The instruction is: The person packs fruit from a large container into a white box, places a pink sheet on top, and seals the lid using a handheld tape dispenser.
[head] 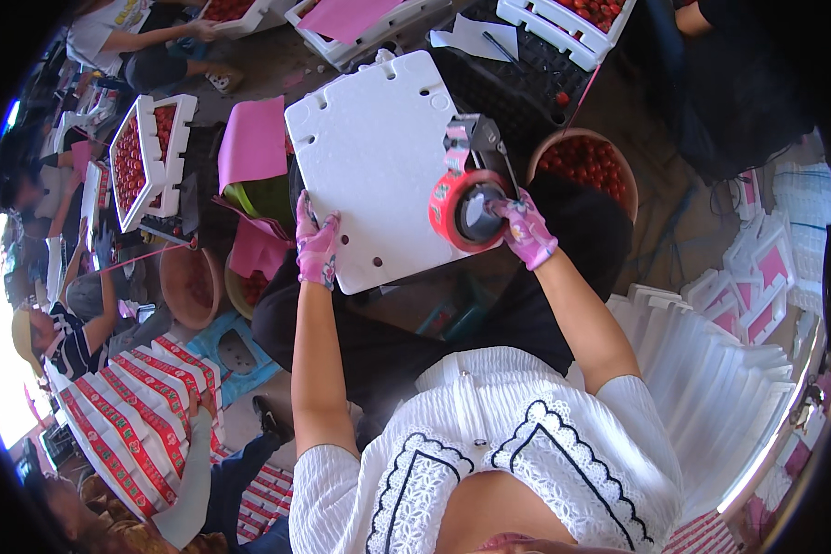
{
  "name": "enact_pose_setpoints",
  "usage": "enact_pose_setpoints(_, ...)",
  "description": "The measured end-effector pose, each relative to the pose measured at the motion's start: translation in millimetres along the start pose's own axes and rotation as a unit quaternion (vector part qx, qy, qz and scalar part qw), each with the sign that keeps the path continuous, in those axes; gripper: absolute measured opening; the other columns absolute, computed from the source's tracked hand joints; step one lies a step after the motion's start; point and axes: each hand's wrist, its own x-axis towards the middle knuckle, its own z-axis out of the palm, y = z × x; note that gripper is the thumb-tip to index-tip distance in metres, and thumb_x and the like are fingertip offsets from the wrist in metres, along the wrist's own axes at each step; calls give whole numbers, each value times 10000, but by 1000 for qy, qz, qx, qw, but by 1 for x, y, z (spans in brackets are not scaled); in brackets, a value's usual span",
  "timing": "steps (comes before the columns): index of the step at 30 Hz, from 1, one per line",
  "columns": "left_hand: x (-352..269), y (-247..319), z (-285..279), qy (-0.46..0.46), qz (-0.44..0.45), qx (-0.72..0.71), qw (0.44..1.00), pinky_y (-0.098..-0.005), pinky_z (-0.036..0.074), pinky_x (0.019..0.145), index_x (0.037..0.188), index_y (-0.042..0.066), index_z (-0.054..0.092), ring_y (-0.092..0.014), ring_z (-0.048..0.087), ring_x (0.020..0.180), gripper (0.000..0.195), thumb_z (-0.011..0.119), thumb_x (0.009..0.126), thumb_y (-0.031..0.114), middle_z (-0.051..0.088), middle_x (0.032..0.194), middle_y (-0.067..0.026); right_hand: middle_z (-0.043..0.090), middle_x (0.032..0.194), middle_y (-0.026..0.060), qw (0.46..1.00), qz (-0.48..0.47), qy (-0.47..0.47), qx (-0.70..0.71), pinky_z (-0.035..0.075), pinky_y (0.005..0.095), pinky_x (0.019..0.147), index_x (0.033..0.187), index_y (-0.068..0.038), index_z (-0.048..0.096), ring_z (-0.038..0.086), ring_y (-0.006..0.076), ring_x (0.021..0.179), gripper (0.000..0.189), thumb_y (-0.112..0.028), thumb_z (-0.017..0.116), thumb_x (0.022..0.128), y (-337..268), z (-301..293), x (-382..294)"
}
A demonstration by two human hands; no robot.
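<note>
A white foam box with its lid on [381, 166] lies before me, its flat face towards the camera. My left hand [318, 242], in a pink patterned glove, rests against the near left edge of the box, thumb over the face. In a matching glove, my right hand [523, 225] grips a hand-held tape dispenser [481, 138] loaded with a roll of red printed tape [450, 215]. The dispenser is over the right edge of the foam box. Whether its tape touches the box, I cannot tell.
Tubs of small red tomatoes stand right [585, 170] and left [190, 284]. Pink sheets [253, 142] lie left. Open foam boxes of tomatoes [135, 166] are farther left, taped boxes [138, 415] lower left, stacked white foam pieces [706, 388] lower right. Several people work nearby.
</note>
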Motion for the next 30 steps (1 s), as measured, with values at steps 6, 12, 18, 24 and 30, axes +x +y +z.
enact_pose_setpoints(6, -10, -5, 1, 13, 3, 92, 996, -253, 358, 955, 1448, 80, 220, -160, 420, 1148, 648, 513, 881, -32, 382, 1387, -113, 624, 1139, 62, 912, -152, -43, -379, 267, 375, 1080, 1016, -128, 642, 522, 223, 1124, 210, -153, 462, 912, -10, -2, -31)
enact_pose_setpoints(12, -42, 32, 71, 37, 301, 568, 765, -530, 257, 1068, 1397, 83, 354, -465, 297, 1291, 764, 723, 751, 253, 354, 1410, -233, 637, 1091, 104, 976, -146, -65, -148, 348, 388, 1025, 1126, -80, 559, 539, 266, 1115, 304, -141, 615, 834, 18, -36, 5)
enact_pose_setpoints(18, -77, 32, 136, -154, 292, 679, 656, -589, 118, 1090, 1366, 124, 417, -434, 224, 1352, 677, 629, 793, 415, 345, 1427, -196, 642, 1064, 100, 996, 18, -18, 88, 522, 299, 804, 1194, -13, 484, 630, 189, 930, 389, -92, 641, 847, -88, -68, 40)
enact_pose_setpoints(24, -74, 36, 139, -165, 278, 668, 671, -589, 122, 1091, 1343, 127, 448, -434, 229, 1350, 657, 640, 776, 399, 361, 1416, -201, 552, 1191, 184, 962, 68, 138, -225, 503, 266, 752, 1322, 115, 363, 608, 206, 964, 751, -234, 736, 771, -118, -79, 162)
enact_pose_setpoints(30, -74, 23, 136, -157, 285, 682, 656, -591, 127, 1091, 1340, 117, 455, -435, 238, 1345, 688, 679, 738, 363, 357, 1419, -208, 605, 1122, 157, 982, -32, 65, -173, 479, 313, 831, 1226, 65, 497, 594, 182, 980, 629, -302, 736, 773, -107, -90, 177)
